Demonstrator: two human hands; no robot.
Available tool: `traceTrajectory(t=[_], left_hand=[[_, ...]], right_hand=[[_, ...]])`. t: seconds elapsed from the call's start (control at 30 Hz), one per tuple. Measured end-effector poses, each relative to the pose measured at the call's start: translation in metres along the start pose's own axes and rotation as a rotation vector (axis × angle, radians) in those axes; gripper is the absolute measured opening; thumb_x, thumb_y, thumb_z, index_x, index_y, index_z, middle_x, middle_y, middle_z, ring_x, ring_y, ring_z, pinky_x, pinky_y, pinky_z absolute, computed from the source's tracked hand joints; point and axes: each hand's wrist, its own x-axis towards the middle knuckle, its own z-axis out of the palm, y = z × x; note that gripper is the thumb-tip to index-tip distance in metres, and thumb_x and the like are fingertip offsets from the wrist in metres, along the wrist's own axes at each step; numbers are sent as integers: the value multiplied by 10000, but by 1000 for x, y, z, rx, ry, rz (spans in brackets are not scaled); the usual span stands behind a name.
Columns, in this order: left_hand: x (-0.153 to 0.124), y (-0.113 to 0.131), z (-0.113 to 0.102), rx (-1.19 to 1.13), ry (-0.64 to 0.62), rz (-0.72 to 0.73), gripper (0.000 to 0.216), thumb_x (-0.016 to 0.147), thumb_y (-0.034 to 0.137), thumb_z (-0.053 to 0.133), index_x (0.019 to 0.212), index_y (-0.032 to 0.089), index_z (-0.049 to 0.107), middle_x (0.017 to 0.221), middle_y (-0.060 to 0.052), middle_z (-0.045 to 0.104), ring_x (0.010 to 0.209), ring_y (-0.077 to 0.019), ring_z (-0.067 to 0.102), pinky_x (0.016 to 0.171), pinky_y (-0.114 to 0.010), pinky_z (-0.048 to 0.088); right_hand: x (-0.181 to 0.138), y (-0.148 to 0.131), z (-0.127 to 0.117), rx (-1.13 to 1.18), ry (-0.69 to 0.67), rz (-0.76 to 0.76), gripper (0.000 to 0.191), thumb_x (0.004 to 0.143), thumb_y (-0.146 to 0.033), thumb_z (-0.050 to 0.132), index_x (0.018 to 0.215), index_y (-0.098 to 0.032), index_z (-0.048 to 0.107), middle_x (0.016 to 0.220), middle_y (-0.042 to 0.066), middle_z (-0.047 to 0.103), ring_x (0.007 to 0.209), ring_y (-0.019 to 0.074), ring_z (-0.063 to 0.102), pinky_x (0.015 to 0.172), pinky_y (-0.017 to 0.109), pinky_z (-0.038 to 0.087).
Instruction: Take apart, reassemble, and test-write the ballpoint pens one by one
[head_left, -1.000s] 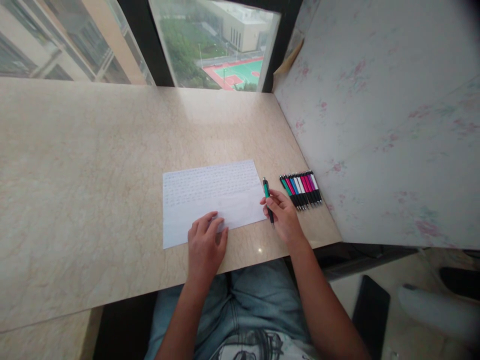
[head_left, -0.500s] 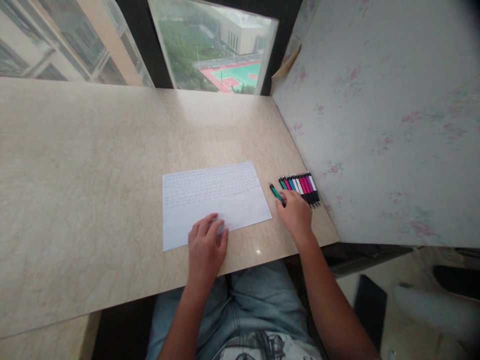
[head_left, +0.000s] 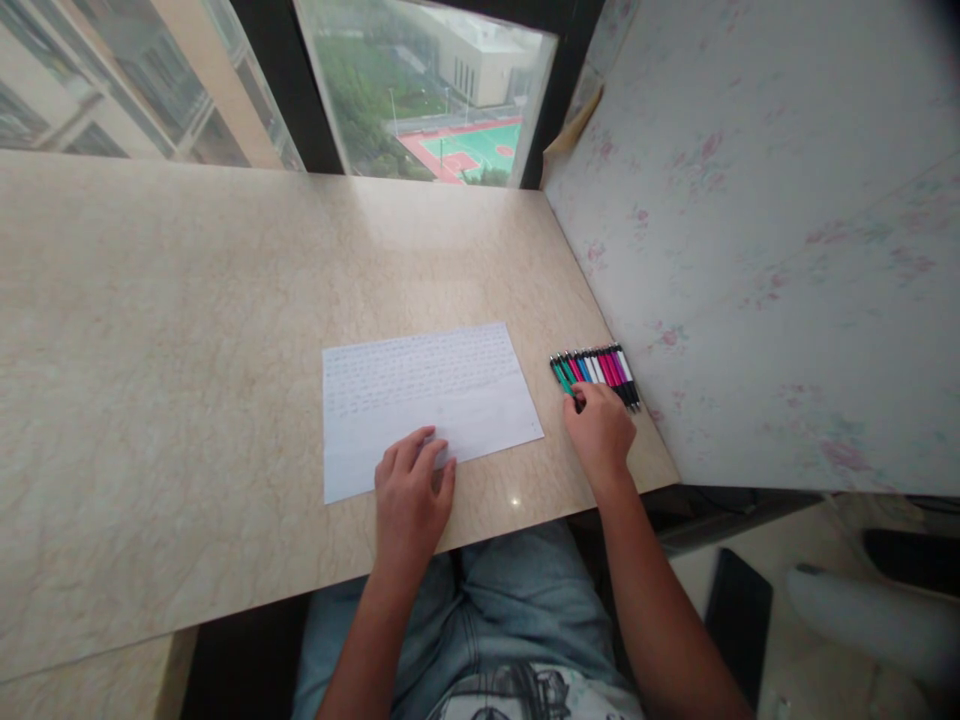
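Note:
A sheet of paper [head_left: 420,390] with rows of handwriting over its upper part lies on the stone sill. My left hand [head_left: 412,480] rests on its lower edge, fingers spread and slightly curled, holding nothing. To the right of the sheet, several pens [head_left: 604,368] with green, pink, blue, white and purple barrels lie side by side in a row. My right hand [head_left: 598,425] pinches the lower part of a green pen [head_left: 560,375] at the row's left end. The fingers cover the lower ends of some pens.
A floral-papered wall [head_left: 750,250] rises close beside the pens on the right. The window [head_left: 435,100] stands at the back of the sill [head_left: 187,350]. The sill's front edge runs just above my lap.
My right hand has moved a little to the right, bringing the green pen from apart to alongside the row. My left hand has stayed in place on the paper.

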Motion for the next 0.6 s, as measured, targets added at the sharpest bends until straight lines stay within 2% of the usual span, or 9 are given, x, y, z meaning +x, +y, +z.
traceTrajectory(t=[0.23, 0.6], left_hand=[[0, -1, -1, 10, -2, 0, 180, 873, 222, 605, 1037, 173, 659, 1192, -125, 651, 1081, -296, 573, 947, -457, 465], [1, 2, -2, 6, -9, -8, 174, 879, 237, 589, 1034, 191, 652, 1200, -120, 647, 1092, -300, 575, 947, -462, 464]], right_hand=[[0, 1, 4, 3, 60, 16, 219, 871, -249, 563, 1041, -196, 690, 981, 84, 698, 922, 243, 588, 675, 323, 361], [-1, 1, 9, 16, 65, 33, 200, 879, -245, 552, 1020, -205, 689, 982, 72, 685, 921, 228, 586, 692, 317, 365]])
